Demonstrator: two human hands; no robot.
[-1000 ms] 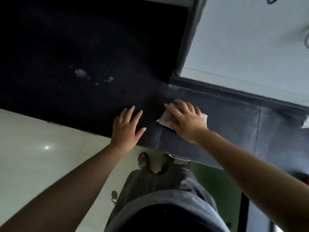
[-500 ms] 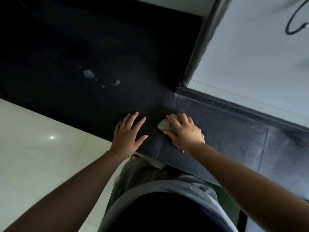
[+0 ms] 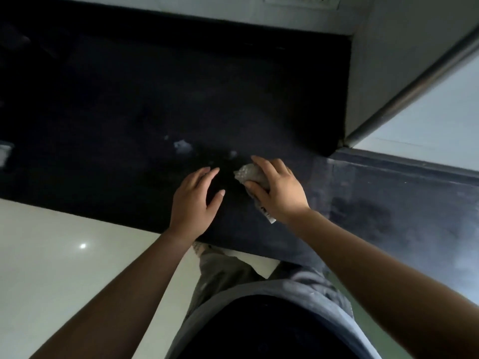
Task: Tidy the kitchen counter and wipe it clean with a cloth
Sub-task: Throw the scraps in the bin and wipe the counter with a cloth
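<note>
Counter (image 3: 129,104): black, matte, filling most of your view; it turns a corner to your right into a greyer stretch with damp-looking smears. Its near edge runs across just below your wrists.

Floor (image 3: 51,268): pale and glossy, below the counter edge at left, with one bright glint of light on it.

Wall (image 3: 404,47): pale, closing the counter at the far right; a dark rail (image 3: 414,86) runs diagonally along it down to the counter's corner.

Your legs and shirt hem sit at bottom centre, one foot showing just under the counter edge.

Left hand (image 3: 193,200): flat on the counter, palm down, fingers spread and apart, gripping nothing. It lies just beside the cloth, not touching it.

Right hand (image 3: 278,189): clamped on the cloth, thumb below and fingers curled over the top, pressing it to the counter.

Cloth (image 3: 248,173): pale grey, bunched, on the counter near the inner corner; a crumpled end sticks out past your fingers toward the left hand, and a small white tag end shows under your wrist.

Specks (image 3: 182,146): a few whitish bits on the counter just beyond both hands, ahead of the cloth and close to it. Nothing lies between them and the cloth.
</note>
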